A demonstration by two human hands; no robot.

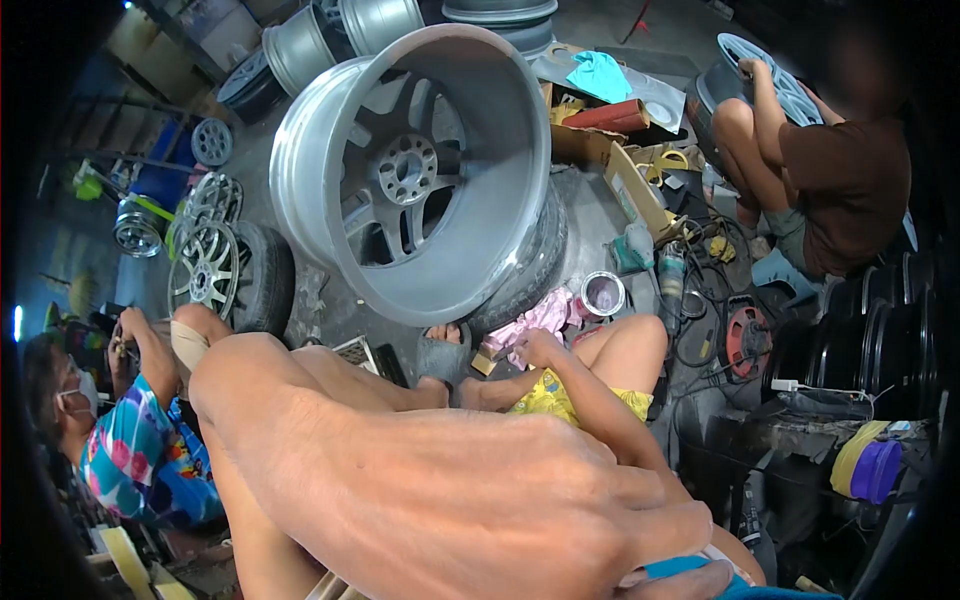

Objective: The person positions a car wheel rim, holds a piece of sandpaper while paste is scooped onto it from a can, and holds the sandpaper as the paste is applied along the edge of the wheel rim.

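My left hand [590, 490] is close to the camera, its forearm crossing the bottom of the view. Its fingers curl downward beside blue fabric [690, 568]; what they hold, if anything, is hidden. Lower in the middle, my right hand [541, 348] has its fingers closed round a small, thin, dark tool [505, 352] whose kind I cannot make out. Under and beside it lie a small tan block [484, 362] and a crumpled pink cloth [535, 318]. An open can [602, 294] stands just beyond. A large grey wheel rim [450, 270] rests tilted on a tyre [525, 275] ahead.
A person in a brown shirt [850, 190] handles another rim [765, 75] at right. Another person in a floral shirt [150, 450] sits at left. Power tools, cables and an orange cable reel [747, 338] lie at right, near black rims [875, 335]. A cardboard box [635, 190] stands behind.
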